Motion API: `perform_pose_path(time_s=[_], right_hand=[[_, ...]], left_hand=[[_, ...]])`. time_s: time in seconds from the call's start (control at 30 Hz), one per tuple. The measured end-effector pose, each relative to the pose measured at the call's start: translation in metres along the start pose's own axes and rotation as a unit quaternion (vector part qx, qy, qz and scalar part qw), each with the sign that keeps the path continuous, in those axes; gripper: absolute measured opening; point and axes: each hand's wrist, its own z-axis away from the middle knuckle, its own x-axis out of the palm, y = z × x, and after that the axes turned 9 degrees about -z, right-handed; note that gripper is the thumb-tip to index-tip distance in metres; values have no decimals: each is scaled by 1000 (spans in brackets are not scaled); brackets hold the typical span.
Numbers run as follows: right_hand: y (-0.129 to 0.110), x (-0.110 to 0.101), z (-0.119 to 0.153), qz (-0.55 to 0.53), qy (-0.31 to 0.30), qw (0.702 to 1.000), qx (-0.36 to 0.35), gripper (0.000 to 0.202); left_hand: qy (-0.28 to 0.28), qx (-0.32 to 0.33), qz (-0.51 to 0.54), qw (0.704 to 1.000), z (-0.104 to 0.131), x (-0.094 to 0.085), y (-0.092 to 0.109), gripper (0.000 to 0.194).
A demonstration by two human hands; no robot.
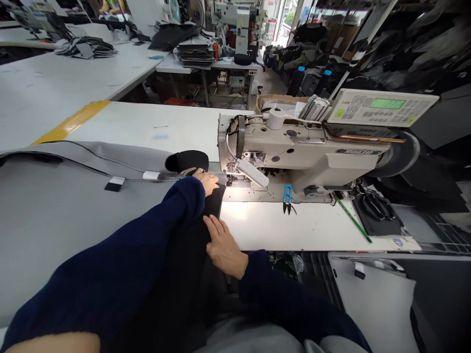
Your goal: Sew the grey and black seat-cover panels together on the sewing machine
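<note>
A sewing machine (294, 157) stands on the white table, its lamp lighting the needle area. A strip of black fabric (214, 198) runs from beside the presser foot (230, 179) toward my body, joined to or lying over a large grey sheet (110, 220) on the left. My left hand (208, 182) lies on the fabric just left of the presser foot, fingers stretched toward it; a sleeve hides part of it. Nearer to me, my right hand (225, 247) rests with fingers apart on the black fabric's right edge. Behind the left hand the black fabric curls up in a roll (187, 161).
Blue thread snips (287, 198) lie right of the needle, with a green pencil (352, 218) and black scissors (377, 203) farther right. A control panel (382, 107) tops the machine. Yellow tape (69, 122) crosses the table at left. Another grey piece (375, 299) sits at lower right.
</note>
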Motion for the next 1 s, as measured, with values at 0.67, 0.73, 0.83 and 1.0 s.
perform_pose_path(time_s=[0.67,0.73,0.83,1.0], right_hand=[[51,-26,13,59,-10,998,-36,14],[51,-25,15,54,-18,998,-36,14],[49,-23,17,48,-31,998,-36,13],[48,-25,17,46,-35,997,-48,10]], left_hand=[[-5,-13,23,1000,-39,-10,8,35],[0,-14,25,1000,-39,-8,9,32],[4,-10,28,1000,-36,-6,9,30],[16,-6,35,999,-36,-3,10,30]])
